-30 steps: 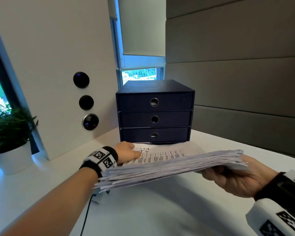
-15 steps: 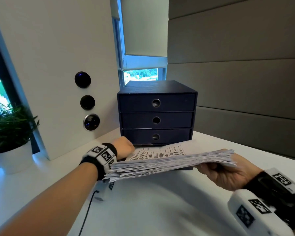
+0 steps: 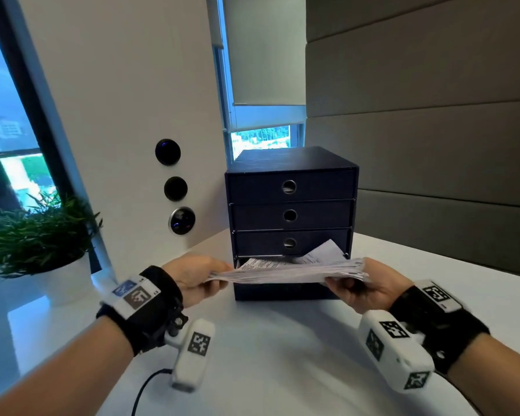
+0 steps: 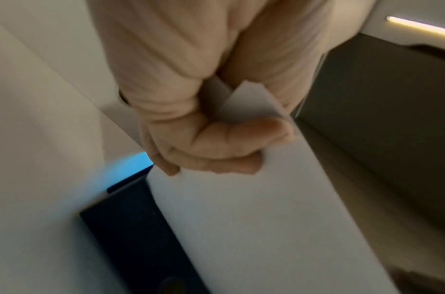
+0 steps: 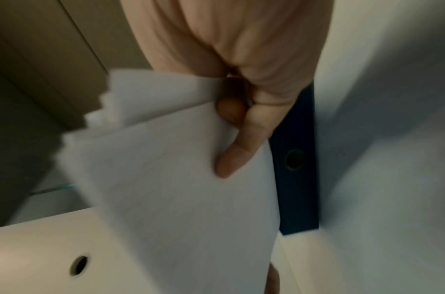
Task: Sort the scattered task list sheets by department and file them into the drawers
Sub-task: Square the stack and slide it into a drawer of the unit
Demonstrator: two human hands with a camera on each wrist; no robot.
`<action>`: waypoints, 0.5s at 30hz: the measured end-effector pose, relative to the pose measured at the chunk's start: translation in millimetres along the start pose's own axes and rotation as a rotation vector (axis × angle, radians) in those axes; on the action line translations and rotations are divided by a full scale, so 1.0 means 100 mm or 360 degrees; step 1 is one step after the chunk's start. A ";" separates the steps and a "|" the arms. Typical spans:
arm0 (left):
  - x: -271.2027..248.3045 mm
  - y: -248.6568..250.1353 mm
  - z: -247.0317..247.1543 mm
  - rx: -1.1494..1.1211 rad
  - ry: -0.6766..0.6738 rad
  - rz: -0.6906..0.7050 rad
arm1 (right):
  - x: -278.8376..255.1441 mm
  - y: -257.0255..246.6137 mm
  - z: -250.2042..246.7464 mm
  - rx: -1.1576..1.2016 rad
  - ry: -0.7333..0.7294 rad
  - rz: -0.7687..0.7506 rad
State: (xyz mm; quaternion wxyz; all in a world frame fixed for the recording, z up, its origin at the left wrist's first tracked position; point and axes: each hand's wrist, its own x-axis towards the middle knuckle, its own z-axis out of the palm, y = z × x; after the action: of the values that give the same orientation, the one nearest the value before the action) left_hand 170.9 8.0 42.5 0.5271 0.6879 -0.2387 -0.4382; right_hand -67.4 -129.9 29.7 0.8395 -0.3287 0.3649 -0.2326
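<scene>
- Holding a thick stack of sheets [image 3: 285, 273] flat with both hands, right in front of the dark blue drawer unit [image 3: 291, 211] and level with its lowest part.
- Left hand [image 3: 197, 277] has the stack's left end, thumb on top and fingers curled underneath; the left wrist view shows those fingers [image 4: 216, 143] wrapped against the blank underside of the paper [image 4: 254, 218].
- Right hand [image 3: 364, 291] grips the right end the same way, with fingers [image 5: 239, 143] pressed under the stack [image 5: 166, 189], whose edges look fanned and uneven there.
- One loose sheet [image 3: 321, 253] sticks up at an angle behind the stack, over what looks like a pulled-out bottom drawer [image 3: 282, 291]. Can't tell if the stack is touching the drawer yet.
- Three drawer fronts above are pushed in, each with a round metal finger hole.
- Unit sits on a white table [image 3: 282, 355], near the wall corner.
- Off to the left there's a potted plant [image 3: 39, 235], plus three round black knobs [image 3: 175, 188] on the white wall panel.
- Both wrists wear black straps with white marker-tagged camera modules.
</scene>
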 end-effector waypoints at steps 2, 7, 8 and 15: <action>0.03 0.05 -0.02 -0.0152 -0.0005 -0.0014 | -0.07 0.05 0.02 -0.0005 0.0000 -0.0024; 0.02 0.02 -0.02 -0.0263 -0.0064 -0.0084 | 0.01 0.00 -0.13 -0.1197 0.0448 -0.0516; 0.02 0.00 -0.02 -0.0275 -0.0055 -0.0085 | 0.05 -0.09 -0.17 -0.1592 0.0472 -0.0644; 0.03 -0.01 -0.05 -0.0303 -0.0044 -0.0073 | 0.51 -0.38 -0.14 -0.2872 0.0394 -0.0441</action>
State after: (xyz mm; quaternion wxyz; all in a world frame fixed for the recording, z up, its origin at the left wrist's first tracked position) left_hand 176.2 8.4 40.4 0.5766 0.6338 -0.1874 -0.4803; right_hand -51.6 -193.1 26.7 0.1845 -0.8724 0.4525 0.0082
